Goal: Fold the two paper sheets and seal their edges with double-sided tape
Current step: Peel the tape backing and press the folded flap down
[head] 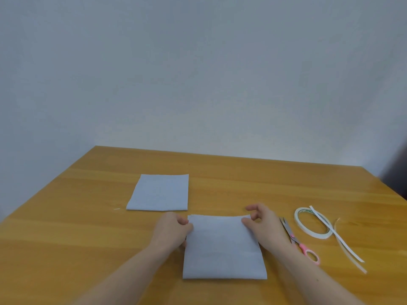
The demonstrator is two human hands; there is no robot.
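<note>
Near folded sheet (224, 247) lies flat at table (66, 216) front, fold edge toward camera; left hand (170, 231) fingers and right hand (263, 224) thumb and forefinger pinch its far corners. Second folded sheet (159, 192) sits at 11 o'clock, slightly wider than deep. Scissors (299, 242) and tape roll (312, 223) at 3 o'clock; roll's print unreadable.

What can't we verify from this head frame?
- Tape inside the near sheet: hidden between its folded layers.
- Far sheet: sealed or not, too small and flat to tell.
- Scissors: partly hidden behind the right hand.
- Left hand: fingertips hidden under the sheet's edge.
- Dark shape: cut off, blurred.
</note>
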